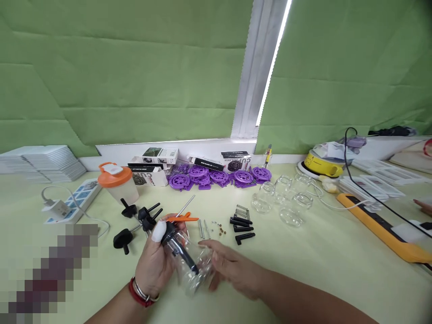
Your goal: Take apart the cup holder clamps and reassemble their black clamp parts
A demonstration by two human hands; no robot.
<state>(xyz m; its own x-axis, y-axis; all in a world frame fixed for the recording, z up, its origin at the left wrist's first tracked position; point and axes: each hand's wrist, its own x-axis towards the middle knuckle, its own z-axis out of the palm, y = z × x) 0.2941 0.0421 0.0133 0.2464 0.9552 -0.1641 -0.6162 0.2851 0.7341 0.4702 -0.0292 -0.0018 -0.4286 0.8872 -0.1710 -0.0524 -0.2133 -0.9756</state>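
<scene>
My left hand [155, 265] grips a black pump-like part [178, 247] with a long stem that sits in a clear glass jar [195, 272]; its thumb tip is wrapped in white tape. My right hand [231, 267] rests against the jar's right side, fingers slightly curled and blurred. Just beyond the hands lie an orange-handled tool [184, 218], thin metal rods [202, 227], small screws [219, 229], black clips [241, 227] and a spring [242, 211]. Black knobbed parts [141, 218] lie to the left.
Several clear glass jars [286, 202] stand at right. Purple plastic wheels [216, 176] and small boxes [158, 164] line the back. An orange-lidded shaker [116, 182], a power strip [72, 200], a yellow device [322, 164] and an orange tool [384, 229] lie around. Another person's fingertips [423, 207] show at far right.
</scene>
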